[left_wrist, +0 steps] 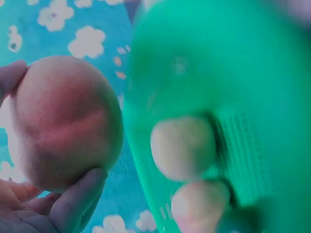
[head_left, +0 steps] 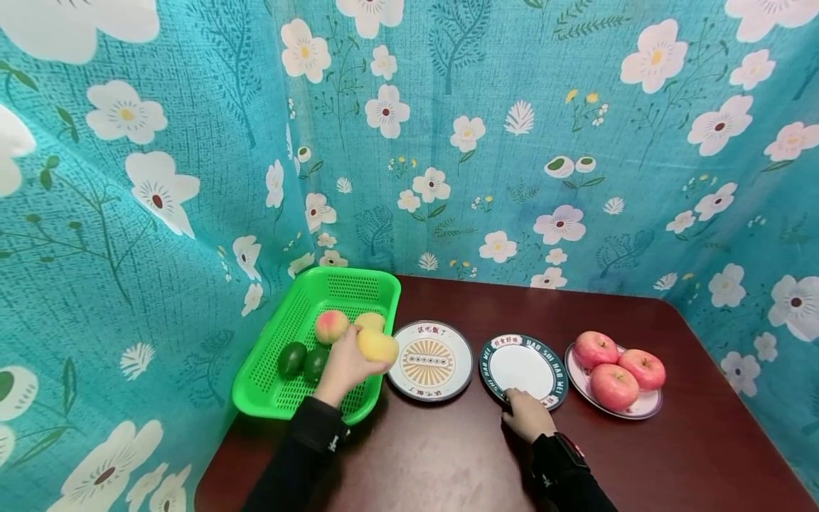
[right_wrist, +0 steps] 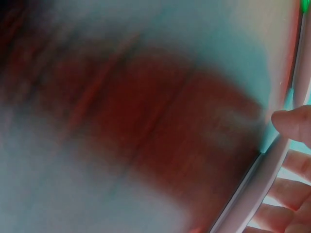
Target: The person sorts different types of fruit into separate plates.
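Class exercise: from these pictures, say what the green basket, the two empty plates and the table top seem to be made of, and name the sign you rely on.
Green basket: probably moulded plastic, given its uniform bright colour and perforated walls. Orange-patterned plate and green-rimmed plate: glossy with printed rims, possibly enamelled metal or melamine; the look leaves it open. Table: dark red-brown with a soft sheen, likely varnished wood or laminate.

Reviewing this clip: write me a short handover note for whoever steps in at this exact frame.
Left hand grips a yellow peach above the right edge of the green basket.
Right hand holds the near rim of the green-rimmed plate.
Done: three apples sit on the far-right plate.
Left: the striped plate is bare; two peaches and two dark green fruits lie in the basket.
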Demonstrator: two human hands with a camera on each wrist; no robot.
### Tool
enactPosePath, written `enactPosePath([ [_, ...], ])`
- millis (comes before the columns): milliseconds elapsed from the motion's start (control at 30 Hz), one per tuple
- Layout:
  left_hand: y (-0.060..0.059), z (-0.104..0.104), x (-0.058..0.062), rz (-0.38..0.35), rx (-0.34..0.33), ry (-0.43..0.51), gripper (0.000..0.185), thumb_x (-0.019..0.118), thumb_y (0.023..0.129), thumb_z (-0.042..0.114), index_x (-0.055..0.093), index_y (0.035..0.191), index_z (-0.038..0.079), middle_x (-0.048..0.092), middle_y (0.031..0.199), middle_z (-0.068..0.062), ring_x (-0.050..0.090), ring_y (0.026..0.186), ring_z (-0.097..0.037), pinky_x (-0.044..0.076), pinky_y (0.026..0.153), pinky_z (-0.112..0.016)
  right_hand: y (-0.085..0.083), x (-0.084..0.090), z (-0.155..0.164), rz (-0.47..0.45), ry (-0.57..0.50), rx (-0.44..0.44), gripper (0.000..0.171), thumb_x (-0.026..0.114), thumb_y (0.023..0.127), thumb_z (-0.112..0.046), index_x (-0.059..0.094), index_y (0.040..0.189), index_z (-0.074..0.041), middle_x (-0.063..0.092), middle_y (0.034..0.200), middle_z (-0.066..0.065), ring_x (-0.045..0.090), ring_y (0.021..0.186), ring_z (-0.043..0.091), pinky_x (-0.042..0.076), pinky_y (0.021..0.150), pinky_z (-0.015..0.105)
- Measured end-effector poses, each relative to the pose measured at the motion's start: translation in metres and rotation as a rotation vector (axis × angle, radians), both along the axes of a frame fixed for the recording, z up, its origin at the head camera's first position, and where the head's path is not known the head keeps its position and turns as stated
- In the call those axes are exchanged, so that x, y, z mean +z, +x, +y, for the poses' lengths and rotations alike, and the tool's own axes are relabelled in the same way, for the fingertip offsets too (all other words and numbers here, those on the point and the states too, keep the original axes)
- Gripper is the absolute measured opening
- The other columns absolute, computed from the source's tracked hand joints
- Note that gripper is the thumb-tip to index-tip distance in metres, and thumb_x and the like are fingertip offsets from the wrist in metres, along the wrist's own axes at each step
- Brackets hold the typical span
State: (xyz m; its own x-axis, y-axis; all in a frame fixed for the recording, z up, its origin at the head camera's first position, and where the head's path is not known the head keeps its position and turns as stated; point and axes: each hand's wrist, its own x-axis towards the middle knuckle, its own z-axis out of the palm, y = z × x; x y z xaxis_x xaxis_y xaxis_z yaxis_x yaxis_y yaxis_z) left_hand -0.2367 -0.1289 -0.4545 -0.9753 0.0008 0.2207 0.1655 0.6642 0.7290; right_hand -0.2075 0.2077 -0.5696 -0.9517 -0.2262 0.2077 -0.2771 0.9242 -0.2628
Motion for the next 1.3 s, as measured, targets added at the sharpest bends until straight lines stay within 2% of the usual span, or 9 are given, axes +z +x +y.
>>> enactPosePath([
  [267, 0.039, 0.026, -0.032, 0.128, 0.022, 0.155, 0.075, 0.084, 0.051, 0.032, 0.048, 0.111, 0.005, 0.055, 0.1, -0.01, 0.054, 0.089, -0.022, 0.044, 0.072, -0.038, 0.002, -0.003, 0.002, -0.001, -0.007, 0.007, 0.026, 0.066, 0.061, -0.006, 0.059, 0.085, 0.0, 0.055, 0.073, 0.007, 0.055, 0.072, 0.028, 0.044, 0.063, 0.042],
  [533, 0.046, 0.045, -0.051, 0.16, 0.043, 0.193, 0.074, 0.083, 0.055, 0.032, 0.046, 0.114, 0.006, 0.052, 0.104, -0.009, 0.053, 0.092, -0.023, 0.043, 0.073, -0.039, 0.006, -0.005, -0.011, 0.016, -0.145, -0.069, 0.038, 0.067, 0.069, -0.012, 0.058, 0.1, 0.008, 0.053, 0.103, 0.026, 0.049, 0.101, 0.039, 0.032, 0.084, 0.061],
  [633, 0.049, 0.055, -0.051, 0.197, 0.056, 0.236, 0.075, 0.083, 0.053, 0.028, 0.045, 0.114, 0.006, 0.052, 0.104, -0.01, 0.053, 0.093, -0.024, 0.042, 0.075, -0.041, 0.01, 0.007, -0.032, 0.041, -0.371, -0.041, 0.04, 0.064, 0.079, -0.015, 0.054, 0.11, 0.009, 0.049, 0.112, 0.028, 0.045, 0.108, 0.04, 0.033, 0.089, 0.054],
  [700, 0.052, 0.064, -0.051, 0.228, 0.068, 0.273, 0.076, 0.084, 0.053, 0.026, 0.045, 0.114, 0.005, 0.052, 0.105, -0.011, 0.052, 0.094, -0.025, 0.042, 0.077, -0.042, 0.015, 0.019, -0.05, -0.017, -0.637, 0.025, 0.041, 0.056, 0.087, -0.017, 0.049, 0.116, 0.01, 0.048, 0.115, 0.027, 0.045, 0.109, 0.038, 0.035, 0.09, 0.049],
  [867, 0.064, 0.092, -0.059, 0.252, 0.083, 0.408, 0.08, 0.085, 0.052, 0.028, 0.042, 0.116, 0.007, 0.052, 0.107, -0.01, 0.051, 0.096, -0.021, 0.042, 0.079, -0.038, 0.03, 0.04, -0.09, -0.502, -1.494, 0.279, 0.044, 0.024, 0.098, -0.031, 0.03, 0.131, -0.002, 0.045, 0.122, 0.017, 0.046, 0.11, 0.031, 0.036, 0.089, 0.05],
  [967, 0.072, 0.108, -0.065, 0.251, 0.062, 0.499, 0.082, 0.084, 0.053, 0.028, 0.04, 0.119, 0.007, 0.05, 0.111, -0.011, 0.049, 0.098, -0.021, 0.041, 0.08, -0.038, 0.038, 0.042, -0.103, -0.78, -1.819, 0.409, 0.05, 0.011, 0.096, -0.043, 0.036, 0.13, -0.017, 0.049, 0.121, 0.006, 0.048, 0.108, 0.022, 0.036, 0.091, 0.043],
  [1033, 0.077, 0.115, -0.069, 0.256, 0.044, 0.535, 0.082, 0.084, 0.055, 0.027, 0.039, 0.12, 0.007, 0.048, 0.113, -0.012, 0.047, 0.1, -0.023, 0.04, 0.081, -0.039, 0.042, 0.041, -0.106, -0.881, -1.975, 0.49, 0.054, 0.008, 0.095, -0.047, 0.044, 0.126, -0.023, 0.05, 0.121, 0.003, 0.047, 0.111, 0.018, 0.033, 0.094, 0.037],
  [1133, 0.081, 0.121, -0.074, 0.263, 0.038, 0.517, 0.083, 0.083, 0.056, 0.027, 0.037, 0.122, 0.008, 0.045, 0.116, -0.012, 0.046, 0.103, -0.022, 0.04, 0.083, -0.038, 0.046, 0.039, -0.107, -0.933, -2.117, 0.532, 0.057, 0.009, 0.094, -0.048, 0.053, 0.12, -0.022, 0.05, 0.122, 0.002, 0.044, 0.113, 0.016, 0.029, 0.098, 0.031],
  [1300, 0.083, 0.125, -0.078, 0.281, 0.029, 0.466, 0.083, 0.083, 0.056, 0.028, 0.036, 0.122, 0.008, 0.045, 0.117, -0.01, 0.046, 0.105, -0.022, 0.039, 0.084, -0.04, 0.048, 0.037, -0.102, -0.936, -2.112, 0.51, 0.058, 0.008, 0.094, -0.047, 0.053, 0.12, -0.022, 0.049, 0.123, 0.0, 0.043, 0.114, 0.014, 0.028, 0.098, 0.031],
])
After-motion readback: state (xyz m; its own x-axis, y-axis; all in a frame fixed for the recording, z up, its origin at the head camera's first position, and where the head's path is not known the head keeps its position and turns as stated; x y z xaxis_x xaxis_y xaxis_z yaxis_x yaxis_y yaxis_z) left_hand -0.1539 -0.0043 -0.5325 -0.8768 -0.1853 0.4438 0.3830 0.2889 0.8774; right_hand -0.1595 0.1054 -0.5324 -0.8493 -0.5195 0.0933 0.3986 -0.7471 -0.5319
